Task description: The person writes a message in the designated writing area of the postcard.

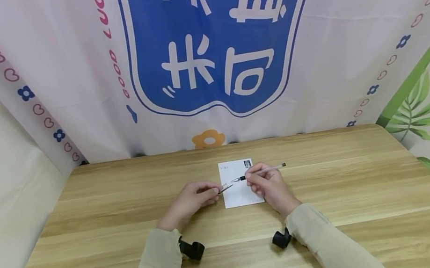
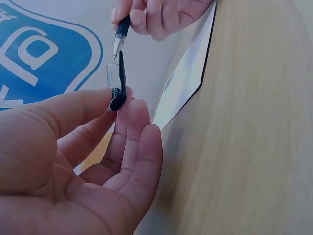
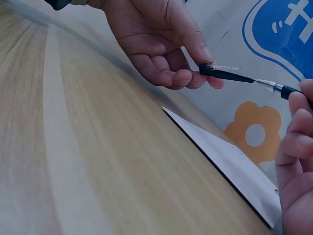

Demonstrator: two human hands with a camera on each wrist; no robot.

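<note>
Between its thumb and fingers my left hand [image 1: 193,200] pinches a pen cap [image 2: 115,81], clear with a black clip and end. The cap's open end faces the pen. My right hand [image 1: 268,186] grips a gel pen [image 1: 269,169] by its dark grip section, its clear barrel pointing off to the right. The pen's bare metal tip [image 3: 265,85] is right at the mouth of the cap in both wrist views. Both hands are held over a white card-like sheet [image 1: 243,198] with a small black printed square at its top right corner.
The wooden table [image 1: 104,209] spreads out around the sheet. Behind its far edge hangs a printed cloth [image 1: 82,104] with a blue emblem and an orange flower. A black wrist camera [image 1: 193,250] sits at the left cuff, another [image 1: 281,239] at the right.
</note>
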